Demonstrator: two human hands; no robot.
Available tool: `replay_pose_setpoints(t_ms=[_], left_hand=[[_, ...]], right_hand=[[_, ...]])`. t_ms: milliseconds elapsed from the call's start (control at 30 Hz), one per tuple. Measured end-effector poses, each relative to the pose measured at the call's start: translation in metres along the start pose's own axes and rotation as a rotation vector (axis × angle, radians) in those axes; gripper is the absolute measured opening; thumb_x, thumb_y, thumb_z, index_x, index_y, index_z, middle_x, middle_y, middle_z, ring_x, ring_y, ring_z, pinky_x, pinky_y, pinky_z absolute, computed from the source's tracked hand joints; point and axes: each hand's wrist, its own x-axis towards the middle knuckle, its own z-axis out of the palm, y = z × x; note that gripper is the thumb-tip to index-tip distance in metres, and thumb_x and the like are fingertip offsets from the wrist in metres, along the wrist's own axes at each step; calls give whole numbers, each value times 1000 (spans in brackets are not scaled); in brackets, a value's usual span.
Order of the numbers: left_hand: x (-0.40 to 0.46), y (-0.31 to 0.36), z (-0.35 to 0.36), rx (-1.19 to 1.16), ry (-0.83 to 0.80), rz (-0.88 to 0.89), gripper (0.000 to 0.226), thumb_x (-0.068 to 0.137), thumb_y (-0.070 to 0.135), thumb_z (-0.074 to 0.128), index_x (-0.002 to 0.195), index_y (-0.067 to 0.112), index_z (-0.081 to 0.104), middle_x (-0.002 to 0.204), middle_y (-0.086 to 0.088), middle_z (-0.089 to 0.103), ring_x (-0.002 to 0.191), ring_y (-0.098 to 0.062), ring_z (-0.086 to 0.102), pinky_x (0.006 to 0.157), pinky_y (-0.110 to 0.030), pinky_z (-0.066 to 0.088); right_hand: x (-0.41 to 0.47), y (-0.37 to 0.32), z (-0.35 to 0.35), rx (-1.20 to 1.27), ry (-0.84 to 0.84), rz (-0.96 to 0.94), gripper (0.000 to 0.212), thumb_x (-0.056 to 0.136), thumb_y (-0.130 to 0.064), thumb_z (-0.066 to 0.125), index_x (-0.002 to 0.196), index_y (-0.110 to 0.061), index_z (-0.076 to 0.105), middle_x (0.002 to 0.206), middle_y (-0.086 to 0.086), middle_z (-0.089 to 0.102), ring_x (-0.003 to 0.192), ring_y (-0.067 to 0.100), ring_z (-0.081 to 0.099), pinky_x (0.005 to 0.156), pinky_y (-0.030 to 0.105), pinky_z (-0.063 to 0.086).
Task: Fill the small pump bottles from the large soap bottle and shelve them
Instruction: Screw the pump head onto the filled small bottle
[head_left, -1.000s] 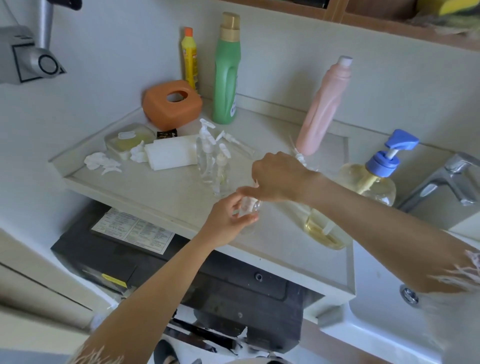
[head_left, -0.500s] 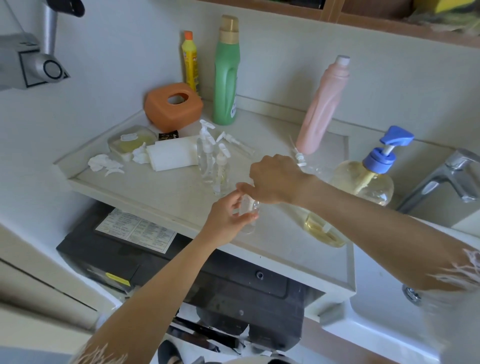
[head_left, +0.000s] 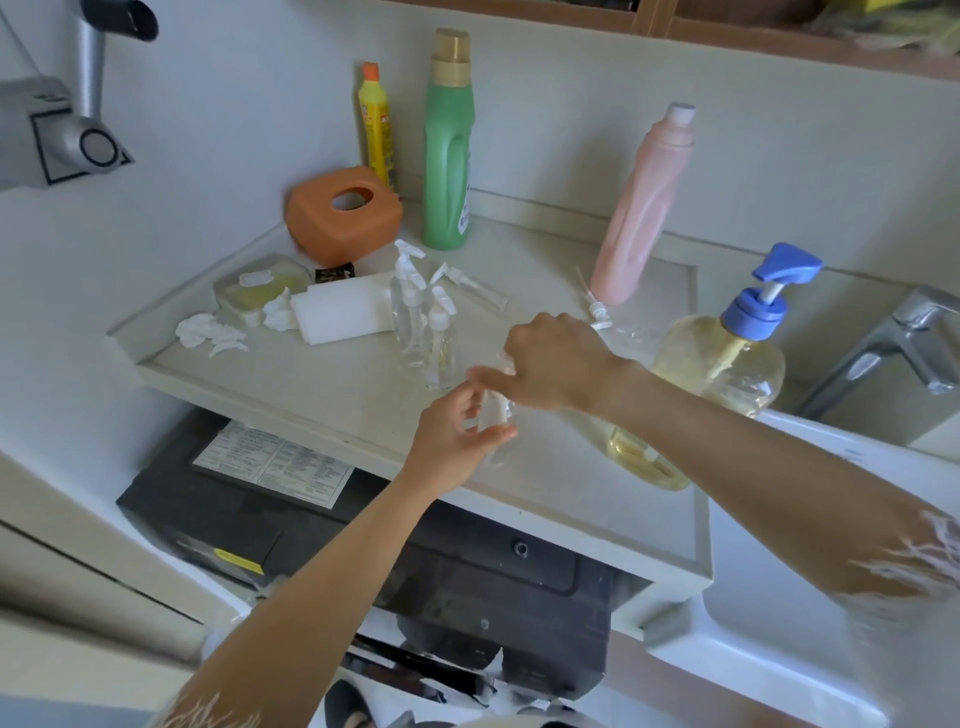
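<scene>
Two hands on one small clear pump bottle (head_left: 496, 415), held just above the front edge of the surface (head_left: 332, 395). Left hand (head_left: 457, 434) wraps the body, thumb and fingers curled round it; right hand (head_left: 553, 358) comes over the top, fingers pinching at the neck where a white pump head seems to sit — partly hidden, so whether it is being screwed on or off I cannot tell.

Risks, as judged:
- Bottle is slick plastic, likely soapy; a twist against a light grip could spin it out and drop it off the edge toward the black appliance (head_left: 363, 545) below.
- Right forearm passes close over a soap-filled container (head_left: 644, 457) lying low on the surface, and just beside the large soap bottle (head_left: 722, 364) with the blue pump; a careless elbow could tip either.
- Standing small bottles (head_left: 423, 332) cluster near the left hand; a sideways nudge would topple them.
- A loose pump head (head_left: 597, 312) lies behind the right hand, easy to sweep away.
</scene>
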Motion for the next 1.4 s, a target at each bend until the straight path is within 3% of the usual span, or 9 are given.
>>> replay_pose_setpoints(t_ms=[133, 300, 433, 633, 800, 967, 1067, 1233, 1400], left_hand=[[0, -2, 1, -11, -5, -14, 50, 76, 27, 81, 122, 24, 61, 120, 7, 67, 115, -12, 61, 105, -38, 45], [-2, 2, 3, 6, 25, 48, 41, 75, 24, 80, 100, 50, 61, 108, 18, 70, 110, 0, 61, 96, -17, 45], [1, 2, 2, -2, 33, 36, 44, 75, 21, 81, 114, 28, 63, 112, 10, 70, 111, -6, 62, 99, -27, 48], [2, -3, 5, 69, 74, 61, 38, 75, 26, 80, 102, 43, 60, 103, 13, 70, 102, 6, 61, 82, -10, 48], [11, -8, 0, 121, 165, 97, 37, 76, 22, 80, 110, 22, 64, 94, 28, 64, 93, 23, 55, 82, -1, 43], [15, -12, -17, 74, 215, 80, 45, 74, 20, 82, 116, 22, 66, 103, 14, 70, 99, 7, 62, 82, -12, 52], [17, -16, -34, 96, 289, 59, 48, 74, 21, 81, 119, 27, 65, 105, 16, 69, 97, 5, 62, 78, -12, 53], [27, -22, -69, 137, 369, 34, 49, 74, 26, 79, 99, 60, 54, 102, 26, 57, 97, 12, 54, 67, -8, 49], [58, -25, -98, 170, 362, -6, 52, 76, 27, 79, 123, 37, 56, 106, 29, 55, 95, 7, 55, 68, -3, 44]], right_hand=[[-6, 9, -4, 178, -48, -131, 28, 87, -40, 61, 103, -19, 65, 73, -15, 50, 88, 20, 53, 74, 30, 38], [-6, -4, 9, 11, 68, 48, 48, 91, -59, 47, 74, -14, 51, 70, 2, 42, 74, 28, 45, 68, 31, 35], [-7, 13, -2, 219, -69, -136, 20, 87, -32, 60, 102, -19, 63, 69, -17, 43, 85, 18, 49, 74, 31, 40], [1, 6, 8, 154, -34, -85, 21, 87, -36, 63, 82, -18, 53, 81, -2, 50, 86, 22, 45, 72, 31, 37], [0, -8, 18, 208, 126, 26, 26, 90, -35, 55, 79, -16, 43, 79, 6, 58, 82, 31, 54, 68, 30, 29], [9, -5, 22, 806, 262, 237, 50, 93, -57, 38, 76, -17, 63, 62, -3, 61, 67, 20, 60, 68, 32, 44], [40, 13, 44, 1066, 466, 519, 36, 96, -37, 42, 83, -15, 67, 68, 0, 64, 74, 23, 63, 76, 34, 51], [103, 44, 87, 718, 435, 591, 34, 90, -11, 53, 123, -13, 58, 116, 8, 59, 108, 26, 58, 92, 32, 42], [164, 69, 112, 428, 146, 524, 58, 94, -21, 53, 148, -18, 30, 146, 10, 37, 131, 31, 37, 105, 41, 36]])
